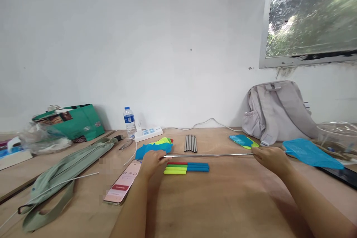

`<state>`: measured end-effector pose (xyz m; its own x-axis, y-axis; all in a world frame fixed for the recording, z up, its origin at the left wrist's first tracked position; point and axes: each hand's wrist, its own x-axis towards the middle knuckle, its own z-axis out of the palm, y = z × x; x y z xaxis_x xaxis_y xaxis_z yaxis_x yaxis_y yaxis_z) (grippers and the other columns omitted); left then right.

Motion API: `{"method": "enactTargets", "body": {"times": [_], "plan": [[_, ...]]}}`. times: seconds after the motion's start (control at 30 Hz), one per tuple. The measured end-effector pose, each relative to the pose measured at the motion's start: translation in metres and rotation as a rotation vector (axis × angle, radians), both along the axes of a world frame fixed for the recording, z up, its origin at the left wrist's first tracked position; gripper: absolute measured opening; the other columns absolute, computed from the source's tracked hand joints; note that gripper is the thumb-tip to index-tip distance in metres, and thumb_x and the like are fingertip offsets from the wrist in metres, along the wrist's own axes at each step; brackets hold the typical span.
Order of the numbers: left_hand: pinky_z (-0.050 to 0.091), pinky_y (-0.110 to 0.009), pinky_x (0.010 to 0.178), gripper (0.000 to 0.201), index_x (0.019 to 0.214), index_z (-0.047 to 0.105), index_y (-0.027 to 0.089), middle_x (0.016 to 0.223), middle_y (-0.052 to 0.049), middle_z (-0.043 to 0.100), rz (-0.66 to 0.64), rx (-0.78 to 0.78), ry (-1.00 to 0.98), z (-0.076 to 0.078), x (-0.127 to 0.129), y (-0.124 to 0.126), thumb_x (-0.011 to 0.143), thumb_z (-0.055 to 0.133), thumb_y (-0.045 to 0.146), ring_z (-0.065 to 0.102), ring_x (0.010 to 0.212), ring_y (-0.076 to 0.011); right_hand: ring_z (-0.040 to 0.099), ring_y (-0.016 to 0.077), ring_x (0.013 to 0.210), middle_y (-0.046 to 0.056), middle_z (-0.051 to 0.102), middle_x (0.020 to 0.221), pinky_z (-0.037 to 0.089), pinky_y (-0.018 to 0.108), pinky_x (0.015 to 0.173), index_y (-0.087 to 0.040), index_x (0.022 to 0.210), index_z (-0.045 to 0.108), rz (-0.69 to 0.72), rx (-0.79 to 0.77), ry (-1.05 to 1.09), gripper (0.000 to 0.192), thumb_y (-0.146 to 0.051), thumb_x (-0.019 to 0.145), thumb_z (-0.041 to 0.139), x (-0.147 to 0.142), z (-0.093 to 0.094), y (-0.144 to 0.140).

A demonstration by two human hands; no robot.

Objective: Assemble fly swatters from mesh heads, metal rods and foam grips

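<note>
Evidently, left hand (153, 161) and right hand (269, 157) grip a telescopic rod (209, 155) drawn out between them; a fly-swatter head (311, 152) seems fitted at three o'clock; metal tubes (190, 144) at ten and handle grips (182, 169) at eight lie unassembled.

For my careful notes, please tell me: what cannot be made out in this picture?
All in the head view:
Rod: left end, hidden by the left hand.
Phone: smaller print, too small to read.
Dark flat object: partly covered by the blue swatter head, cut off by the right edge.
</note>
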<state>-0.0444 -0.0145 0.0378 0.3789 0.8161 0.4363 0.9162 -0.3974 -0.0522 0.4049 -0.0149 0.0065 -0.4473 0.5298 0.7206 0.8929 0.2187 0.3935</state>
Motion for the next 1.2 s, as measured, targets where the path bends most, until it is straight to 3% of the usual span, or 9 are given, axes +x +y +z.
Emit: {"method": "enactTargets", "body": {"times": [0.4,0.7,0.97,1.2], "plan": [[0.026,-0.027,0.055,0.044,0.062,0.055,0.02,0.065,-0.001,0.06,0.027,0.07,-0.001,0.0,-0.013,0.001,0.082,0.034,0.053,0.052,0.061,-0.0165,0.049,0.0108,0.044,0.001,0.057,0.046,0.014,0.025,0.046,-0.019,0.055,0.055,-0.045,0.008,0.017,0.023,-0.018,0.074,0.042,0.007,-0.003,0.002],[0.032,-0.031,0.068,0.036,0.074,0.056,0.019,0.077,-0.005,0.061,0.104,0.306,-0.056,-0.006,-0.002,0.01,0.085,0.034,0.045,0.051,0.073,-0.0196,0.044,0.0106,0.043,0.001,0.054,0.045,0.011,0.025,0.047,-0.019,0.05,0.052,-0.19,-0.015,0.188,0.021,-0.02,0.069,0.042,-0.021,0.006,-0.007],[0.032,-0.031,0.067,0.032,0.074,0.056,0.018,0.076,-0.006,0.06,0.133,0.38,-0.051,-0.006,0.007,0.012,0.083,0.04,0.045,0.049,0.073,-0.0207,0.048,0.0128,0.048,0.0,0.053,0.049,0.013,0.025,0.048,-0.019,0.052,0.049,-0.225,-0.115,0.297,0.02,-0.027,0.07,0.044,-0.035,0.016,-0.012],[0.031,-0.031,0.066,0.032,0.069,0.053,0.018,0.071,-0.006,0.057,0.082,0.408,0.006,-0.003,0.028,0.007,0.082,0.041,0.045,0.048,0.07,-0.0201,0.052,0.0135,0.052,-0.001,0.058,0.054,0.012,0.024,0.048,-0.02,0.056,0.049,-0.213,-0.286,0.284,0.02,-0.029,0.073,0.043,-0.075,0.018,-0.019]]}}
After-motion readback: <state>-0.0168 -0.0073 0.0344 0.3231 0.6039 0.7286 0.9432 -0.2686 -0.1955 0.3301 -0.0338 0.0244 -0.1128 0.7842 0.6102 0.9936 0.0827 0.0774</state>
